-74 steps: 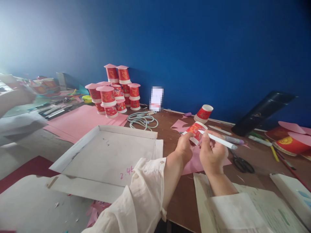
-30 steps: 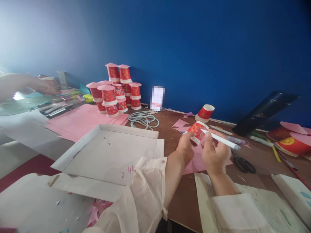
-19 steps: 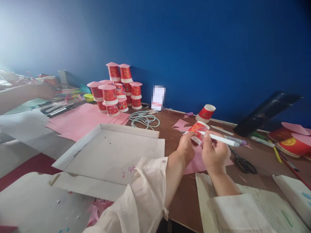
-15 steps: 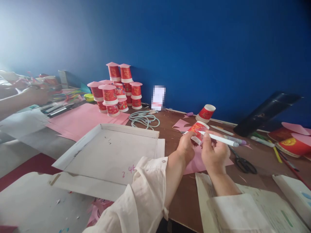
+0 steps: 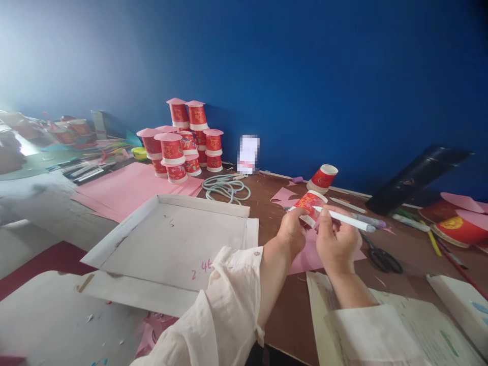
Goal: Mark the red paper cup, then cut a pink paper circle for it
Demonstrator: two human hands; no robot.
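My left hand [image 5: 293,231] is closed around a red patterned paper cup [image 5: 307,202], which lies tilted on its side with its white rim showing. In my right hand [image 5: 336,243] is a white marker pen [image 5: 348,219], its tip against or very close to the cup's wall; I cannot tell whether it touches. A second, purple-ended pen [image 5: 375,222] runs just behind the marker, partly hidden by my right hand. Under both hands lies a sheet of pink paper [image 5: 305,259]. Another red paper cup [image 5: 322,178] stands just beyond the held one.
Red cups with pink paper tops [image 5: 172,150] are stacked at the back. A coiled pale cable [image 5: 226,188], a shallow cardboard lid [image 5: 183,234] and pink sheets [image 5: 129,190] lie leftward. Black scissors [image 5: 386,260] and a dark flask [image 5: 415,178] are at right.
Another person's hand at the far left has drawn back toward the left edge. My hands, the cup and the marker have barely moved.
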